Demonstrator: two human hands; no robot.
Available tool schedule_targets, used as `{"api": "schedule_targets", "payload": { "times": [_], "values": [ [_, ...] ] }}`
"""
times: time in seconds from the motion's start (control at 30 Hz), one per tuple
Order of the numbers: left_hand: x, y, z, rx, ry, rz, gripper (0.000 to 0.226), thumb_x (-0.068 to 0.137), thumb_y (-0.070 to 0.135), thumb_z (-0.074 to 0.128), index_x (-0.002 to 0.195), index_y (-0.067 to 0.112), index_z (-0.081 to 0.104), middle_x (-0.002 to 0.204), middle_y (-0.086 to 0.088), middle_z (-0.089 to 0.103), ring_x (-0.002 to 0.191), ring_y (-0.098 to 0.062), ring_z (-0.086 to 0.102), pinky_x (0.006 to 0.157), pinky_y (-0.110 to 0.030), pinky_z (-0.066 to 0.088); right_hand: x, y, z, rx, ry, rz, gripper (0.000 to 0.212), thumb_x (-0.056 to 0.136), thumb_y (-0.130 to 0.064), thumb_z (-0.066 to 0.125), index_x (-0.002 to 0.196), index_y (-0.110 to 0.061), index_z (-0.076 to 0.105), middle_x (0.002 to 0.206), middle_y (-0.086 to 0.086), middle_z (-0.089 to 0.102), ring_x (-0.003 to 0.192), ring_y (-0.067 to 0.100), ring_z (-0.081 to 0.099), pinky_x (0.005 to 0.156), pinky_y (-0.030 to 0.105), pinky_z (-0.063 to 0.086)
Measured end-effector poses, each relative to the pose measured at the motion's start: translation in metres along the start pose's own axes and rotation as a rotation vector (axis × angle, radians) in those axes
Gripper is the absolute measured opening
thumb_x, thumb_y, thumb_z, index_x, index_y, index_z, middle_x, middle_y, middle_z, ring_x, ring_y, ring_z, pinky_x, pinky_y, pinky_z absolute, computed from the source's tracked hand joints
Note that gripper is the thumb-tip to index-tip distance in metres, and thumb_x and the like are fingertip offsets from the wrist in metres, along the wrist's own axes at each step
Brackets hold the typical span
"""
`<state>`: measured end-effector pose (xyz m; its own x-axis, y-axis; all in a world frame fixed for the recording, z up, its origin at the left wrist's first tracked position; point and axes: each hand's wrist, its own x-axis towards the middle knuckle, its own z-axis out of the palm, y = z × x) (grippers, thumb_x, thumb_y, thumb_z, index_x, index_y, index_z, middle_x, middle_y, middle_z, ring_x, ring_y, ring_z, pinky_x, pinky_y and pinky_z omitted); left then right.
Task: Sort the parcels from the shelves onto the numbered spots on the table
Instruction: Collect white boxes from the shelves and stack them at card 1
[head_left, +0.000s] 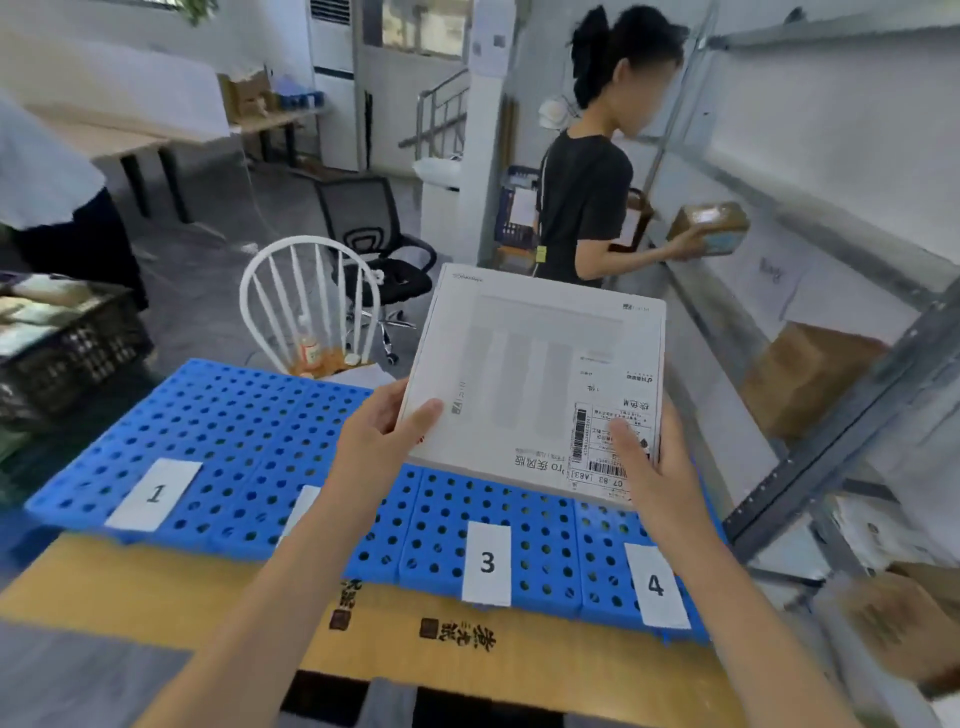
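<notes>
A flat white parcel (530, 374) with a shipping label at its near right corner is held above the blue perforated table top (234, 415). My left hand (376, 439) grips its near left corner. My right hand (652, 467) grips the near right edge, thumb on the label. White paper cards numbered 1 (154, 493), 3 (487, 562) and 4 (655, 584) lie on the blue surface; my left arm hides most of another card (304, 506) between 1 and 3. The parcel hovers roughly over the area behind cards 3 and 4.
Metal shelves (831, 364) on the right hold brown boxes (802, 379). Another person (587, 208) stands at the shelves holding a brown parcel (709, 228). A white chair (311, 306), a black office chair (374, 239) and a black crate (67, 343) stand beyond the table.
</notes>
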<state>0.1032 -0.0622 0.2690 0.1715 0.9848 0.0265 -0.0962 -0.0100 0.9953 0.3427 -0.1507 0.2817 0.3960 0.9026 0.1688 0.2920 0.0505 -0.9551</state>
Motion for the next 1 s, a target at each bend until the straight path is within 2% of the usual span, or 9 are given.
{"api": "schedule_targets", "payload": {
  "times": [0.07, 0.17, 0.27, 0.33, 0.4, 0.5, 0.73, 0.83, 1.0],
  "values": [
    [0.003, 0.000, -0.048, -0.014, 0.026, 0.003, 0.034, 0.089, 0.026, 0.065, 0.123, 0.023, 0.061, 0.110, 0.011, 0.071, 0.101, -0.007, 0.067, 0.084, -0.025, 0.054, 0.002, -0.008, 0.047, 0.005, -0.042, -0.018, 0.057, 0.092, -0.044, 0.052, 0.144, -0.046, 0.027, 0.127, -0.032, 0.053, 0.114, -0.013, 0.052, 0.093, 0.016, 0.046],
    [0.009, 0.005, -0.121, -0.037, 0.091, 0.029, 0.029, 0.090, 0.024, 0.065, 0.119, 0.024, 0.062, 0.106, 0.013, 0.071, 0.095, -0.003, 0.067, 0.069, -0.014, 0.054, 0.002, -0.022, 0.122, 0.010, -0.104, -0.034, 0.055, 0.094, -0.043, 0.051, 0.143, -0.049, 0.026, 0.119, -0.042, 0.052, 0.109, -0.021, 0.051, 0.087, 0.008, 0.046],
    [0.014, 0.008, -0.193, -0.022, 0.119, 0.034, 0.028, 0.091, 0.024, 0.064, 0.119, 0.027, 0.060, 0.106, 0.015, 0.070, 0.089, 0.004, 0.066, 0.064, -0.007, 0.051, 0.002, -0.033, 0.196, 0.034, -0.131, -0.032, 0.054, 0.093, -0.045, 0.053, 0.141, -0.048, 0.029, 0.129, -0.028, 0.054, 0.120, -0.004, 0.053, 0.103, 0.035, 0.046],
    [0.017, 0.004, -0.238, 0.003, 0.137, 0.034, 0.031, 0.091, 0.025, 0.063, 0.122, 0.024, 0.059, 0.108, 0.014, 0.070, 0.089, 0.006, 0.066, 0.064, -0.006, 0.050, 0.003, -0.037, 0.243, 0.045, -0.155, -0.026, 0.056, 0.091, -0.047, 0.053, 0.141, -0.046, 0.029, 0.132, -0.021, 0.055, 0.121, 0.001, 0.054, 0.104, 0.041, 0.047],
    [0.018, -0.001, -0.279, 0.027, 0.177, 0.015, 0.032, 0.092, 0.026, 0.062, 0.123, 0.023, 0.058, 0.109, 0.012, 0.069, 0.086, 0.008, 0.065, 0.061, -0.006, 0.049, 0.004, -0.039, 0.285, 0.050, -0.190, -0.015, 0.053, 0.092, -0.045, 0.052, 0.141, -0.046, 0.030, 0.130, -0.021, 0.055, 0.115, -0.005, 0.056, 0.098, 0.032, 0.051],
    [0.021, -0.010, -0.328, 0.025, 0.231, -0.025, 0.032, 0.091, 0.027, 0.064, 0.122, 0.025, 0.060, 0.109, 0.012, 0.071, 0.097, -0.003, 0.066, 0.074, -0.017, 0.051, 0.005, -0.040, 0.336, 0.032, -0.263, 0.017, 0.050, 0.095, -0.042, 0.051, 0.140, -0.047, 0.029, 0.129, -0.024, 0.055, 0.110, -0.012, 0.055, 0.087, 0.016, 0.049],
    [0.064, -0.017, -0.384, 0.068, 0.302, -0.039, 0.032, 0.090, 0.030, 0.064, 0.121, 0.030, 0.059, 0.109, 0.015, 0.069, 0.098, -0.001, 0.065, 0.079, -0.021, 0.050, 0.039, -0.035, 0.408, 0.046, -0.315, 0.050, 0.043, 0.095, -0.042, 0.051, 0.132, -0.051, 0.030, 0.119, -0.036, 0.052, 0.103, -0.023, 0.051, 0.085, 0.014, 0.041],
    [0.092, -0.023, -0.395, 0.074, 0.313, -0.055, 0.033, 0.090, 0.031, 0.064, 0.122, 0.031, 0.059, 0.110, 0.017, 0.069, 0.099, -0.001, 0.065, 0.082, -0.025, 0.050, 0.064, -0.026, 0.429, 0.063, -0.320, 0.060, 0.039, 0.095, -0.042, 0.051, 0.126, -0.055, 0.033, 0.117, -0.036, 0.055, 0.105, -0.019, 0.053, 0.089, 0.018, 0.044],
    [0.148, -0.035, -0.409, 0.096, 0.311, -0.092, 0.034, 0.090, 0.032, 0.063, 0.124, 0.031, 0.058, 0.113, 0.016, 0.068, 0.104, -0.006, 0.064, 0.088, -0.031, 0.052, 0.109, -0.002, 0.463, 0.139, -0.314, 0.126, 0.060, 0.094, -0.043, 0.052, 0.145, -0.044, 0.021, 0.136, -0.020, 0.049, 0.117, -0.007, 0.051, 0.091, 0.020, 0.045]
  ]
}}
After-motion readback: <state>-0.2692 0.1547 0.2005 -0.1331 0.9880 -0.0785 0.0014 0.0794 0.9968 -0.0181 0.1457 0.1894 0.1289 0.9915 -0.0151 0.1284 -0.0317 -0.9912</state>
